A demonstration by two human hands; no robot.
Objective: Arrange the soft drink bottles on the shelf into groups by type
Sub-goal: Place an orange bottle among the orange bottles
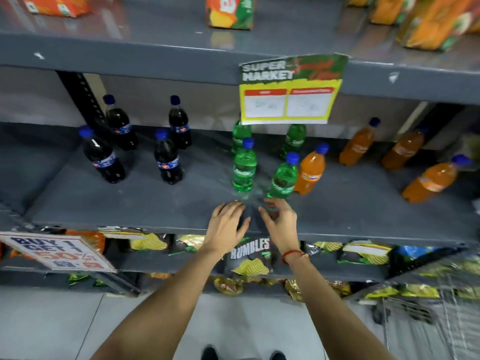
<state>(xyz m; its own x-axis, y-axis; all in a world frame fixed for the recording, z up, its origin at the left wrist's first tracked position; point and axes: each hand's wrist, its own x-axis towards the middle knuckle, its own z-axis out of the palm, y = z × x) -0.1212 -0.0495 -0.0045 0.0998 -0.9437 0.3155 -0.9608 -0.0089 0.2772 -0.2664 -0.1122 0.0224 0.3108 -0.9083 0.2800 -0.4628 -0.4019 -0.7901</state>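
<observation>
Yellow supermarket price sign (pixel 291 92) hangs from upper shelf edge. Orange juice cartons (pixel 230 11) on top shelf. Chip bags (pixel 249 258) on lower shelf, tilted promo sign (pixel 55 252) at left.

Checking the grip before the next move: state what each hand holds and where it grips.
Nothing is held. The left hand hovers open over the shelf edge; the right hand, fingers spread, sits just below the nearest green bottle, not gripping it.

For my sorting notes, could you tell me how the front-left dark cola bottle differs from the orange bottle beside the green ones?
The cola bottle holds near-black liquid; the orange bottle holds bright orange. The cola stands left among dark bottles; the orange one stands right of centre, against a green bottle. Both are upright with blue caps.
</observation>
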